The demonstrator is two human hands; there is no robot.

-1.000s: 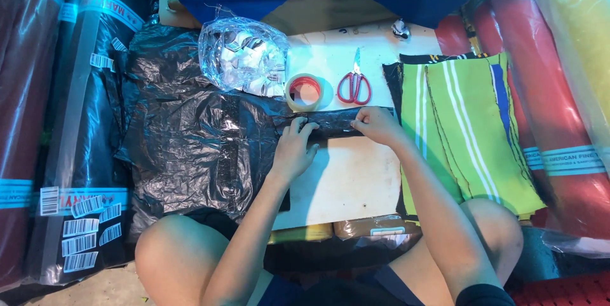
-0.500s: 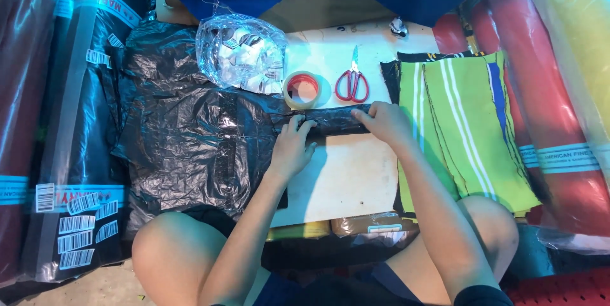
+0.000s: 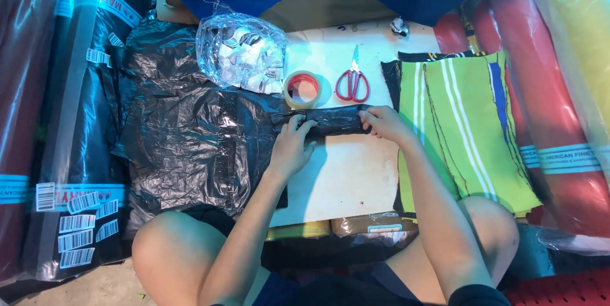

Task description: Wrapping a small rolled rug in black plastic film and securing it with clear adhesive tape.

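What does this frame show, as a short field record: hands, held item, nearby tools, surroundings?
left hand: gripping the left end of the black plastic roll
right hand: gripping its right end
surface: white board
tools: tape roll and red-handled scissors, beyond the roll, untouched
left side: crumpled black plastic sheet, clear bag of labels
right side: green striped cloth

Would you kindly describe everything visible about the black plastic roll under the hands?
The black plastic roll is a short, tight cylinder of glossy, crinkled film lying flat across the white board. Its left end seems to join the black plastic sheet. The left hand presses one end, the right hand grips the other.
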